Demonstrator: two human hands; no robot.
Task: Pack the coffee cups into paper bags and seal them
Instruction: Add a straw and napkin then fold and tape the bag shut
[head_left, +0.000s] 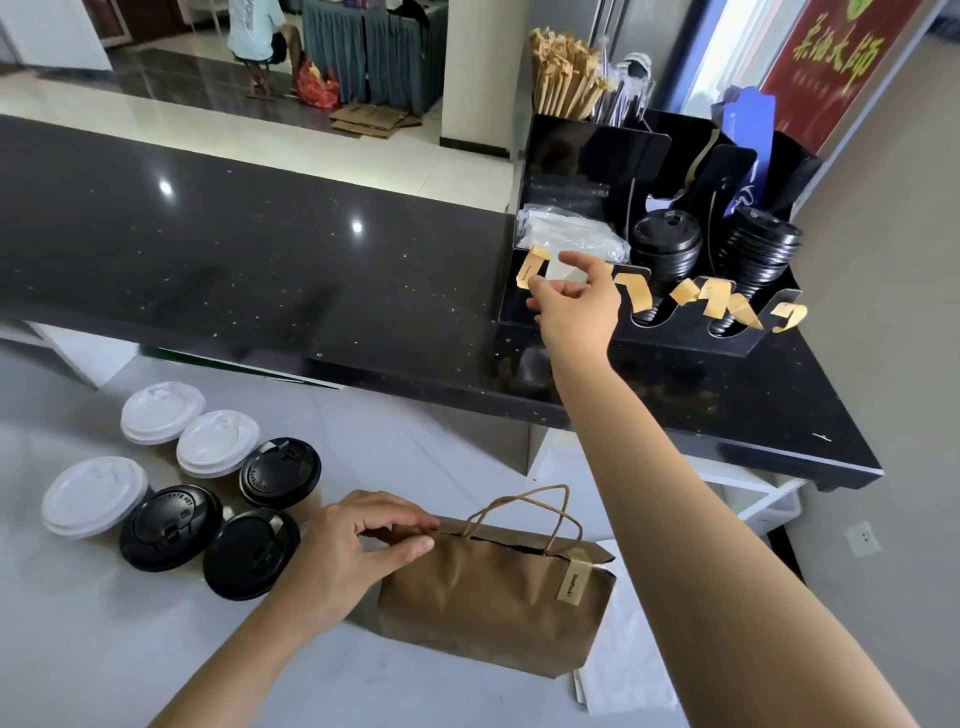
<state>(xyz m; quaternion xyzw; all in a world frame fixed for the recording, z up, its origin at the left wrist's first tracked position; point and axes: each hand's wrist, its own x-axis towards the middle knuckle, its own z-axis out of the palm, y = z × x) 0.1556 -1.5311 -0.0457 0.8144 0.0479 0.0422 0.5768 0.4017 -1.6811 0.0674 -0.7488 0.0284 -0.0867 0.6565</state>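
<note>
Café service area: a white counter (426, 457) in front, a black stone ledge (260, 270) behind it. The paper bag (493, 597) stands on the counter, mouth folded closed, one sticker (571, 581) already fixed near its right end; the print on it is too small to read with confidence. The left hand (343, 556) pinches the bag's folded top at its left end. Left of the bag, six lidded coffee cups (171, 499) wait unpacked, three white lids, three black. Behind the bag, on the ledge, the right hand (571, 301) pinches a sticker strip (531, 270) hung on a black organiser (644, 270). Judgement: first bag part-sealed; remaining cups outstanding. A red sign (826, 57) far right carries Chinese characters.
</note>
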